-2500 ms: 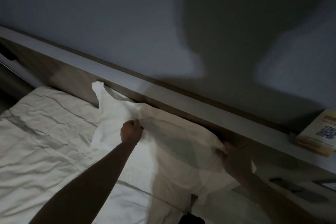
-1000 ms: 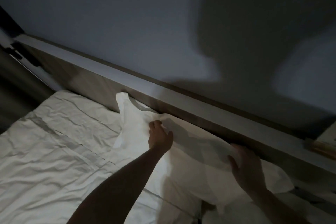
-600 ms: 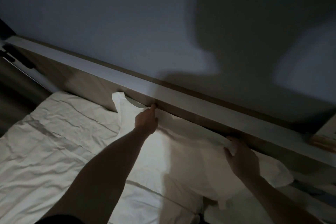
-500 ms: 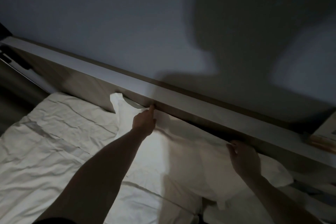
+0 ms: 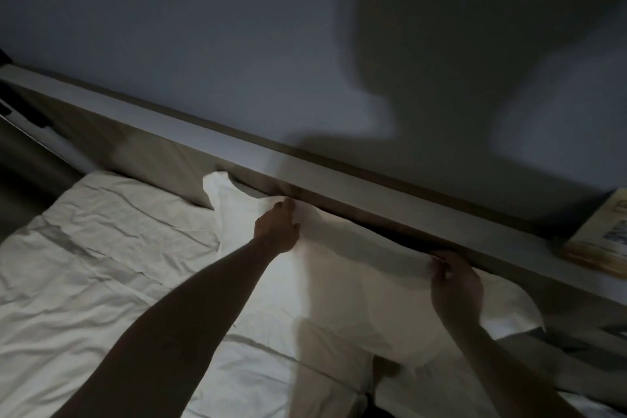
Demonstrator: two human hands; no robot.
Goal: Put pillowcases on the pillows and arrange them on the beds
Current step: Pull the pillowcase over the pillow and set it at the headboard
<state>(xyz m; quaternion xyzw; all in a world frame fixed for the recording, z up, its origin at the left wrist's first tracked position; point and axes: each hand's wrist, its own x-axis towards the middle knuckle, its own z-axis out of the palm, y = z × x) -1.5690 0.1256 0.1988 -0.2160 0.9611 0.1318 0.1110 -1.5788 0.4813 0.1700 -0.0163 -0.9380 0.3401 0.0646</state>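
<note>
One white pillow (image 5: 339, 288) in its case lies at the far end of the bed, its long upper edge pushed up against the wooden headboard (image 5: 163, 159). Its far-left corner sticks up in a soft point against the board, and its right corner flares out to the right, low in the shadow.

Both hands are on that upper edge. The left hand (image 5: 276, 231) reaches in from the near left on a bare arm and sits at the pillow's top left part, its fingers curled down onto the fabric; whether they pinch the cloth or only press it cannot be told in the dim light. The right hand (image 5: 456, 288) is further right along the same edge, fingers bent over the fabric where it meets the headboard, and appears to hold it.

Under and left of the pillow spreads a creased white sheet (image 5: 84, 265). A pale ledge (image 5: 203, 142) runs along the headboard's top, below a grey wall (image 5: 203, 27) crossed by large shadows. A small card (image 5: 607, 237) stands on the ledge at far right.
</note>
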